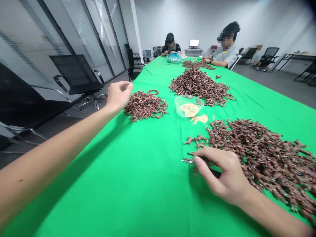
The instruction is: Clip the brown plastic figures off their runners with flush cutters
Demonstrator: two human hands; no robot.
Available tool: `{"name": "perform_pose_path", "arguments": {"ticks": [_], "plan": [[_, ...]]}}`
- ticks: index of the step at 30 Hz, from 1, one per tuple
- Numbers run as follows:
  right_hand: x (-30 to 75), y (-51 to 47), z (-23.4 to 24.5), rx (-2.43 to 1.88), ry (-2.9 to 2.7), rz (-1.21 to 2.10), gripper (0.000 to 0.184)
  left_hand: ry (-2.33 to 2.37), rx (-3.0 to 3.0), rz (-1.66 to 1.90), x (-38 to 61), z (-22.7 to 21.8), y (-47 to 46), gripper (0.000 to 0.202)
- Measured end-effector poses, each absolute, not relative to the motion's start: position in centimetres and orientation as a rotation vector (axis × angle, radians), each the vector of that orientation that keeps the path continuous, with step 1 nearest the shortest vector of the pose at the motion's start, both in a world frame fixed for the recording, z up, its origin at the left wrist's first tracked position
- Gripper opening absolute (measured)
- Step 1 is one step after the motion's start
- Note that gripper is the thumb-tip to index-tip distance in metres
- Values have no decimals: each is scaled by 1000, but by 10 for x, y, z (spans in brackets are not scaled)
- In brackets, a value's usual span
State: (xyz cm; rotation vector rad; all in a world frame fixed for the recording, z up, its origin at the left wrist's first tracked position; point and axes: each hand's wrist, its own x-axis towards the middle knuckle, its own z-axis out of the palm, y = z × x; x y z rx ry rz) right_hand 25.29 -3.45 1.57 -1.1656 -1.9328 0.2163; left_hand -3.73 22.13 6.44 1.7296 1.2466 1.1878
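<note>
My left hand (119,94) is raised at the left edge of a small pile of brown, knobbly, limbed pieces (145,106). Its thumb and fingers are pinched together; whatever may be between them is too small to make out. A brown ring (153,92) lies behind that pile. My right hand (225,172) is closed around small pliers (187,160), their pointed metal jaws facing left and the dark handles partly hidden by my fingers. A large heap of similar brown pieces (266,154) spreads behind and to the right of this hand, with a few loose pieces (197,140) near the jaws.
A clear plastic bowl (189,110) holds pale, grain-like bits, some spilled beside it (200,118). Beyond lies another brown heap (199,84). Green cloth (138,184) covers the table. Two people (170,46) (227,49) sit farther along; a blue bag (174,58) stands there. Chairs (76,74) line the left.
</note>
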Motion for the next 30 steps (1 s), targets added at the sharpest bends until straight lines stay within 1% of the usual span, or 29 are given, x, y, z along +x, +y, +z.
{"name": "perform_pose_path", "arguments": {"ticks": [3,5,8,13,16,19,21,30], "plan": [[252,-35,16,-1137,-1927,224,9,1515,1959,1470,-43,52,217,27],[252,-35,15,-1137,-1905,231,10,1606,2044,1470,-37,42,206,20],[256,-34,13,-1173,-1798,245,10,1374,2284,1265,-13,27,172,21],[273,-28,10,-1255,-1533,280,14,1001,2495,825,42,9,96,17],[280,-22,10,-1282,-1459,292,19,896,2604,677,71,3,70,25],[284,-17,9,-1289,-1433,327,26,934,2658,595,90,0,66,33],[285,-16,8,-1297,-1439,333,28,941,2649,577,97,-2,71,34],[284,-20,10,-1296,-1492,313,25,888,2557,576,81,-1,87,17]]}}
